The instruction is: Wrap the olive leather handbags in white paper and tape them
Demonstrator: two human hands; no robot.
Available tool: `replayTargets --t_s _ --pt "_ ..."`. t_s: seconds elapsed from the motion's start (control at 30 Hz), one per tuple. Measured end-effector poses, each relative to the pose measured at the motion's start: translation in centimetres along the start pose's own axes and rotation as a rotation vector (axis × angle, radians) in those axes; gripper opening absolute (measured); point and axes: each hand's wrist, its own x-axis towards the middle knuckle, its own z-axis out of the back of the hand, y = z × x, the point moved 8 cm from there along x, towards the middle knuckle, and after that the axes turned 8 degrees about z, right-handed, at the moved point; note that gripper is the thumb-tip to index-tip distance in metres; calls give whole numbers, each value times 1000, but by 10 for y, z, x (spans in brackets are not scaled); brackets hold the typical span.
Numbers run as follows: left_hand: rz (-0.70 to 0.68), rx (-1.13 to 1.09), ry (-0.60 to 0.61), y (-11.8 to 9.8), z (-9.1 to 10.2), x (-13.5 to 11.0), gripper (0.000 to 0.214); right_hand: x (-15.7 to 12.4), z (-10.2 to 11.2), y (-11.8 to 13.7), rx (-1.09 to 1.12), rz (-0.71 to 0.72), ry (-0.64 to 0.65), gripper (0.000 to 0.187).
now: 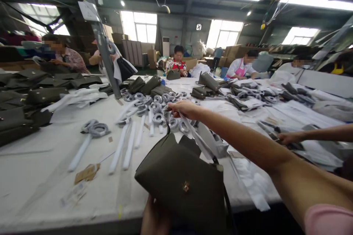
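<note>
A dark olive handbag (176,172) with a small gold clasp hangs tilted over the near edge of the table. At its lower left my left hand (154,214) supports it, with the fingers partly hidden behind the bag. My right hand (185,110) reaches out above the bag, its fingers closed on the raised handle (196,136), which is wrapped in white material. The handle runs down to the bag's right side, and a dark strap end shows below my fingers. Many grey wrapped rings (158,106) lie just beyond my right hand.
White rods (129,147), a pair of rings (99,130) and brown paper scraps (86,173) lie to the left. More olive bags (16,117) pile up at far left. A metal post (106,58) rises from the table. A co-worker's hand (289,137) works at right; others sit opposite.
</note>
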Motion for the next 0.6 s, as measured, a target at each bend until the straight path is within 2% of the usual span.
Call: replayTargets --t_s 0.07,0.13,0.2,0.23,0.3,0.37,0.43,0.5,0.53,0.6 --pt "129 -159 -8 29 13 -10 49 -7 -18 -16 -101 10 -23 23" --pt "273 -119 25 51 24 -22 51 -24 -25 -27 -155 33 -41 4" --pt "356 100 78 60 36 -37 60 -54 -24 -33 -285 118 -17 20" --pt "337 234 78 56 42 -44 63 -74 -23 -35 -368 172 4 24" --pt "141 482 -10 25 53 -54 62 -123 -20 -44 -525 254 29 30" --pt "-170 663 -175 -26 55 -63 60 -178 -12 -64 -563 204 -43 36" --pt "-495 846 -343 -79 46 -71 53 -230 -13 -91 -568 85 -103 46" --pt "-807 1023 -439 -116 27 -71 51 -271 -27 -120 -539 -30 -85 63" --pt "-875 1081 -430 -124 20 -64 55 -285 -36 -133 -517 -75 -67 72" --pt "-783 1112 -385 -123 19 -38 58 -299 -52 -151 -487 -99 -33 81"
